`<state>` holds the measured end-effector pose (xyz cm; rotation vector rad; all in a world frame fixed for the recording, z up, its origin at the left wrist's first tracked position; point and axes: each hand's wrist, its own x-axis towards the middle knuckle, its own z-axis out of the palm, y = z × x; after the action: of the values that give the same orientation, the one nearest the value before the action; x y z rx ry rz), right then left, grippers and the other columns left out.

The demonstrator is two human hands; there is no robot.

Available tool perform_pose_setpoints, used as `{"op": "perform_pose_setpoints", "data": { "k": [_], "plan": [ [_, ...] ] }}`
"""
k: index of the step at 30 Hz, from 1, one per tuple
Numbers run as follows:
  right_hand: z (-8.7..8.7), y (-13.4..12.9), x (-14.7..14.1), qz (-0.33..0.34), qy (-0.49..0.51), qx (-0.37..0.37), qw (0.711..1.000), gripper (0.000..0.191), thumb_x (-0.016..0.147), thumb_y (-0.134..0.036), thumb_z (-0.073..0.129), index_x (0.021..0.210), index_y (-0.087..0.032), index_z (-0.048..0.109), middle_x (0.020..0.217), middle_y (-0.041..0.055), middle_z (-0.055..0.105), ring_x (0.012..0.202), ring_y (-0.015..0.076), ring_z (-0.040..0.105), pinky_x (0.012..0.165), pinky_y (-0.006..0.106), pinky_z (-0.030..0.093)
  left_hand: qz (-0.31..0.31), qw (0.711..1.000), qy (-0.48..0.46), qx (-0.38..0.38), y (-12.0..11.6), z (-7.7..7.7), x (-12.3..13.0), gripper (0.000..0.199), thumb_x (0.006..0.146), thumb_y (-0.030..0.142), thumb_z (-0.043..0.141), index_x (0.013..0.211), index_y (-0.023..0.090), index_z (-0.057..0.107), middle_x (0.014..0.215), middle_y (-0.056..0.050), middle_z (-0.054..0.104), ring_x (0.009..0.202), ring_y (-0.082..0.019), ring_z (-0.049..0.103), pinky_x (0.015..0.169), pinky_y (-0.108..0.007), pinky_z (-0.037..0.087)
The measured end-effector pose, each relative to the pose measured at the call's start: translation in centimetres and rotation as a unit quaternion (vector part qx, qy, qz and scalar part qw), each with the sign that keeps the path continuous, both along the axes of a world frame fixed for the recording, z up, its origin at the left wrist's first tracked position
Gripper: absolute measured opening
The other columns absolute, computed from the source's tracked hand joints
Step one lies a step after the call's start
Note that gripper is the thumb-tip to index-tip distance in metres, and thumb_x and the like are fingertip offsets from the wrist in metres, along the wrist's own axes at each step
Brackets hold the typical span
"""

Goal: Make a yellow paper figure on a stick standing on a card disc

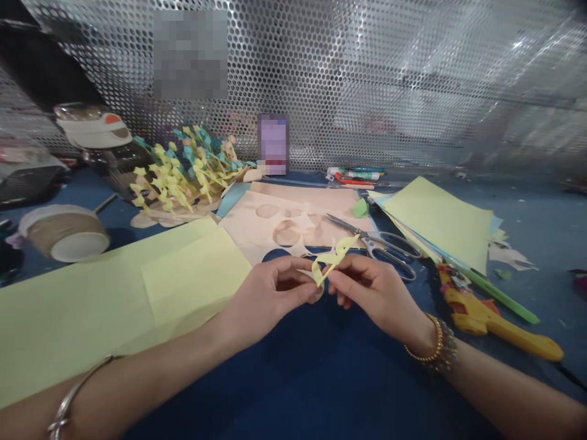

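Note:
Between my hands is a folded, curled strip of yellow paper [338,255], cut in a zigzag, leafy shape. My right hand [373,284] is closed, pinching its lower end between thumb and fingers. My left hand [270,290] is also closed, with thumb and fingers around a small pale round piece [320,289] that is mostly hidden; its fingertips are right beside the strip's bottom. Just beyond lie open scissors [362,232] on beige paper [302,208] with round holes cut out.
Yellow paper sheets [192,275] lie at left; another coloured stack [440,220] is at right, near a green cutter-like tool [499,293] and a yellow glue gun [499,324]. Paper plants [183,171], a tape roll [64,232], a dark jar [110,146], a phone [273,143] and pens [355,176] stand behind.

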<state>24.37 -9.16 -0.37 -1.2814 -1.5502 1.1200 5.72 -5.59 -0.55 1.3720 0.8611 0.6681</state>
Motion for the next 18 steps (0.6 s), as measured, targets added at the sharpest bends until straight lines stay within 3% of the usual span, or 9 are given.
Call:
{"op": "perform_pose_setpoints", "data": {
  "k": [11,16,18],
  "plan": [
    [0.3,-0.3,-0.2,-0.015,0.008,0.008,1.0,0.012,0.084,-0.029,0.061,0.079,-0.019,0.065,0.065,-0.0017,0.062,0.053,0.0082,0.055,0.049,0.019,0.049,0.001,1.0,-0.01,-0.012,-0.6,0.2,0.1,0.012,0.076,0.023,0.067,0.086,0.018,0.063,0.074,0.002,0.067,0.07,-0.012,0.062,0.071,-0.024,0.048],
    [0.5,-0.8,-0.1,-0.027,0.0,0.075,0.997,0.009,0.081,-0.027,0.065,0.075,-0.021,0.068,0.062,-0.0019,0.062,0.053,0.0097,0.056,0.048,0.021,0.046,0.001,1.0,0.007,-0.021,-2.2,1.0,0.2,0.008,0.075,0.026,0.068,0.076,0.019,0.065,0.069,0.002,0.066,0.068,-0.012,0.063,0.066,-0.023,0.048],
    [0.4,-0.7,0.2,-0.044,0.012,0.108,0.993,0.012,0.082,-0.028,0.064,0.074,-0.021,0.068,0.062,-0.0019,0.063,0.053,0.01,0.057,0.048,0.021,0.046,0.03,0.999,0.016,-0.018,-2.3,1.4,0.2,0.01,0.077,0.028,0.067,0.073,0.019,0.066,0.067,0.002,0.067,0.067,-0.012,0.063,0.065,-0.022,0.048]
  ]
}}
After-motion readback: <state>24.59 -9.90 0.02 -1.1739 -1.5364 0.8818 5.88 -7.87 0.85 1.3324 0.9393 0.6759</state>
